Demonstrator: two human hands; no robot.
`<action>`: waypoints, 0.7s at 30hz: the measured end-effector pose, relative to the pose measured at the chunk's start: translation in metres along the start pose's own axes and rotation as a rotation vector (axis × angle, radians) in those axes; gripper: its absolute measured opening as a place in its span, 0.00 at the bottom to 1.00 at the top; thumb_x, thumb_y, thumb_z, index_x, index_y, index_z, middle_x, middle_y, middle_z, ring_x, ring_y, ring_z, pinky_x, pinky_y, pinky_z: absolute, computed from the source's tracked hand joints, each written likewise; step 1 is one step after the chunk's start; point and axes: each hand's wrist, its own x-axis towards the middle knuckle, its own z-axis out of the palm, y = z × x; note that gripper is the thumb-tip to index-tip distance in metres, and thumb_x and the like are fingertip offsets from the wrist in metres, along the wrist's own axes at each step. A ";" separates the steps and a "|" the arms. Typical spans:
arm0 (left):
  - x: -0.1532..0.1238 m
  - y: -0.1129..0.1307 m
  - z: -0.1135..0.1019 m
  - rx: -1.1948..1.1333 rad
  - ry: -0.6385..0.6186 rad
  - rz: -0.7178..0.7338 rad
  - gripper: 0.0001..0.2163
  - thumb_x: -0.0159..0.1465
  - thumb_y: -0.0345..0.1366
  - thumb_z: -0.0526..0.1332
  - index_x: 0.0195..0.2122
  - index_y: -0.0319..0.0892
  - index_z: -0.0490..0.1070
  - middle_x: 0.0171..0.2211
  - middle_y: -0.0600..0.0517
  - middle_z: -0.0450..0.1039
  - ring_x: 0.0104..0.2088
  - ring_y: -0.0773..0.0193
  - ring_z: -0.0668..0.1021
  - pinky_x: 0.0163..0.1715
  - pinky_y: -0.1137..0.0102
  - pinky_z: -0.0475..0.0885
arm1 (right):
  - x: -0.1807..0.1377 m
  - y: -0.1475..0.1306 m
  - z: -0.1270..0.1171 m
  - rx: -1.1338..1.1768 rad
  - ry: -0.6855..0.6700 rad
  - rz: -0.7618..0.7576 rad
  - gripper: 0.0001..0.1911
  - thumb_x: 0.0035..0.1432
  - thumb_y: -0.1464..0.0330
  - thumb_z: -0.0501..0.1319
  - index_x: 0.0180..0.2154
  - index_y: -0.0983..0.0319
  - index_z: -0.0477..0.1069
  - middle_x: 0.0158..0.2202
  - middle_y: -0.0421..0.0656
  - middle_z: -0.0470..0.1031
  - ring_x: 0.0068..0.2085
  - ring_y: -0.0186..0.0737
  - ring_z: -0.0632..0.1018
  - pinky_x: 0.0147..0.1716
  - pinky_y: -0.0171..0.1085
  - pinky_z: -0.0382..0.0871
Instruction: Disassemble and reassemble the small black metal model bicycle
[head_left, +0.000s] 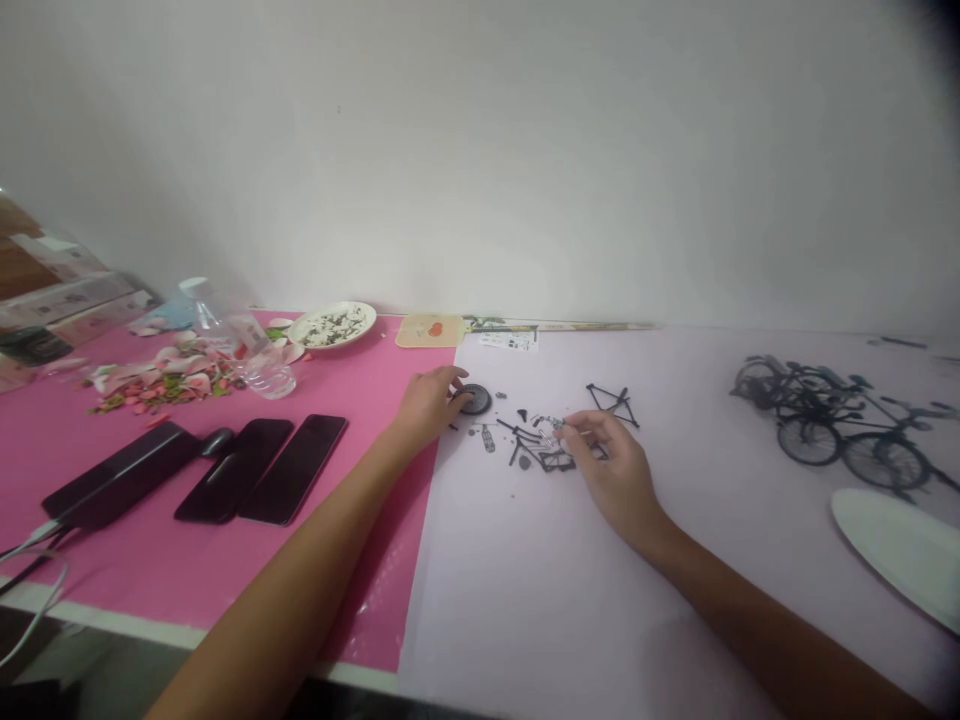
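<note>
On the white sheet, a small black model bicycle wheel (475, 400) has its left edge between the curled thumb and fingers of my left hand (433, 405). My right hand (611, 468) is closed in a pinch on a small silvery part (553, 428), too fine to make out. Just below the pinch lie black model bicycle frame parts (551, 462), partly covered by my fingers. A thin black triangular frame (611, 402) rests behind my right hand. Tiny dark pieces, among them an oval one (488, 438), are scattered between my hands.
Assembled model bicycles (840, 420) stand in a cluster at right, above a white plate (900, 550). On the pink cover at left are two phones (292, 470), a black power bank (124, 475), a plastic bottle (240, 340) and petals. A dish (334, 327) and yellow swatter (429, 331) lie behind.
</note>
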 end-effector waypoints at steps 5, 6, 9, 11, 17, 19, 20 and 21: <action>-0.001 0.005 0.003 0.093 0.041 0.096 0.09 0.69 0.38 0.64 0.48 0.44 0.75 0.45 0.48 0.80 0.47 0.53 0.79 0.50 0.57 0.69 | -0.001 0.001 -0.001 0.011 -0.025 0.003 0.08 0.66 0.60 0.66 0.43 0.56 0.74 0.40 0.42 0.83 0.43 0.46 0.80 0.48 0.46 0.72; -0.002 0.008 0.003 0.118 0.048 0.114 0.08 0.69 0.38 0.64 0.47 0.43 0.76 0.45 0.47 0.80 0.48 0.52 0.78 0.51 0.56 0.68 | -0.001 0.001 -0.001 0.017 -0.033 0.005 0.09 0.66 0.60 0.66 0.44 0.56 0.73 0.40 0.43 0.83 0.43 0.47 0.81 0.48 0.47 0.72; -0.005 0.021 0.004 0.123 0.043 0.169 0.07 0.70 0.37 0.62 0.46 0.44 0.76 0.45 0.48 0.80 0.46 0.53 0.78 0.51 0.57 0.67 | -0.002 0.001 -0.001 0.034 -0.056 0.011 0.10 0.66 0.58 0.66 0.44 0.56 0.73 0.40 0.43 0.83 0.45 0.48 0.81 0.49 0.47 0.73; -0.009 0.031 0.007 0.100 -0.011 0.238 0.06 0.70 0.36 0.61 0.46 0.44 0.76 0.42 0.49 0.81 0.43 0.56 0.79 0.48 0.58 0.67 | -0.002 0.001 -0.001 0.039 -0.074 0.007 0.11 0.66 0.58 0.66 0.44 0.56 0.73 0.43 0.44 0.82 0.46 0.48 0.82 0.50 0.47 0.72; -0.021 0.047 0.020 -0.002 -0.129 0.451 0.14 0.66 0.43 0.69 0.51 0.45 0.76 0.42 0.49 0.81 0.44 0.54 0.79 0.49 0.60 0.68 | -0.003 0.002 0.000 0.037 -0.099 -0.015 0.12 0.66 0.57 0.66 0.46 0.56 0.74 0.45 0.45 0.81 0.47 0.48 0.81 0.50 0.47 0.74; -0.024 0.049 0.023 -0.029 -0.133 0.491 0.18 0.67 0.47 0.68 0.53 0.44 0.75 0.43 0.47 0.80 0.44 0.54 0.79 0.48 0.60 0.68 | -0.004 0.000 0.000 0.032 -0.108 -0.031 0.12 0.66 0.57 0.66 0.46 0.56 0.74 0.45 0.45 0.81 0.46 0.48 0.81 0.51 0.47 0.75; -0.025 0.050 0.024 -0.032 -0.131 0.510 0.17 0.68 0.47 0.66 0.53 0.44 0.74 0.43 0.47 0.80 0.44 0.55 0.79 0.48 0.60 0.68 | -0.004 0.000 0.000 0.028 -0.112 -0.037 0.12 0.66 0.57 0.66 0.45 0.56 0.74 0.45 0.45 0.81 0.46 0.47 0.81 0.51 0.47 0.75; -0.025 0.051 0.025 -0.030 -0.126 0.528 0.15 0.70 0.46 0.64 0.53 0.44 0.74 0.43 0.47 0.80 0.44 0.55 0.79 0.48 0.60 0.68 | -0.004 -0.001 0.000 0.025 -0.116 -0.043 0.12 0.66 0.57 0.66 0.45 0.56 0.74 0.45 0.45 0.81 0.47 0.47 0.82 0.50 0.46 0.75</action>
